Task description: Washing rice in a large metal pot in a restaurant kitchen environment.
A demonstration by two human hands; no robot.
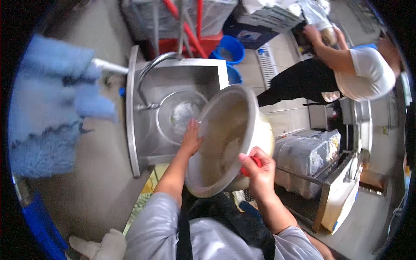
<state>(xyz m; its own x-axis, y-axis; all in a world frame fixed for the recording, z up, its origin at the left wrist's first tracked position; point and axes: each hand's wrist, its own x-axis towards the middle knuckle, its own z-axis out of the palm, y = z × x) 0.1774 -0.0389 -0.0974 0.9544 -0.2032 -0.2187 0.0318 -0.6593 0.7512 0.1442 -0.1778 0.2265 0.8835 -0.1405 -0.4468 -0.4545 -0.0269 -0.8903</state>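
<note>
A large, deep, off-white plastic tub (224,130) is tilted on its side in front of me, its mouth towards the sink and its inside brownish. My right hand (261,169) grips its near right rim, with a red piece (250,165) under the fingers that may be a handle. At the tub's left rim, my left hand (191,139) is stretched out with fingers extended and nothing visible in it; whether it touches the rim is unclear. Beyond it lies a stainless steel sink (146,136) with a curved faucet (141,78). A whitish, blurred clump (183,117) sits at the sink's bottom.
Blue buckets (232,48) and red-handled poles (191,29) stand behind the sink. At right, a person (360,68) handles a plastic bag. A metal rack (321,195) holding a plastic-wrapped bin (305,159) is near my right arm. Blue cloths (48,97) hang at left.
</note>
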